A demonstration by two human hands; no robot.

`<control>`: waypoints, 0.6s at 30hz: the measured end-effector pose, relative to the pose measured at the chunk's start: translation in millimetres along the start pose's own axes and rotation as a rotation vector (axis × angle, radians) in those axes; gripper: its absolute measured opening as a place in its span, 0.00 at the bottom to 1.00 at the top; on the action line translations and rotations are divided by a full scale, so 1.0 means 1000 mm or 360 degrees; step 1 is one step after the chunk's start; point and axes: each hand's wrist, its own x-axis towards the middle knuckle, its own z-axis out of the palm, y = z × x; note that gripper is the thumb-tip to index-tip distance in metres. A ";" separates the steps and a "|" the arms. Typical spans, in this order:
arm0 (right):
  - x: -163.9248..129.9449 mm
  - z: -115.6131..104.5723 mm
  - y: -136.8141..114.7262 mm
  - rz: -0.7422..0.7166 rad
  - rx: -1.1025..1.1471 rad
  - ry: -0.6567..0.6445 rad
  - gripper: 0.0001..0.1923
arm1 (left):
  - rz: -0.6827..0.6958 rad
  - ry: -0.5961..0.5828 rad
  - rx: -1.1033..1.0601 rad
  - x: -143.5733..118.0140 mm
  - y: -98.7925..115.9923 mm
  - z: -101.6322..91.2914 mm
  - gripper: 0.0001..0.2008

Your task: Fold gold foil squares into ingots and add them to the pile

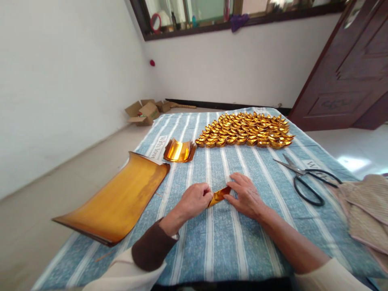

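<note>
A small piece of folded gold foil paper [219,197] lies slantwise between my hands, low over the striped cloth. My left hand [195,199] has its fingers curled, pinching the paper's left end. On the other end, my right hand [244,194] grips with the thumb below and the fingers above. Beyond them stand many boat-shaped gold paper ingots [245,130], packed in rows. A short stack of curved gold foil sheets [179,150] sits left of those rows. To the left lies a larger stack of gold paper sheets [118,198], its edges curling up.
Open black-handled scissors [303,173] rest on the table's right side, beside a beige cloth [366,206]. The blue-and-white striped tablecloth [194,242] covers the table. Cardboard boxes [147,113] are on the floor behind it, and a brown door [342,76] stands at the right.
</note>
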 end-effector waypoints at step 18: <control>0.008 -0.008 0.000 0.0598 0.1243 0.0127 0.22 | 0.0634 0.0300 0.0035 0.010 0.001 0.003 0.08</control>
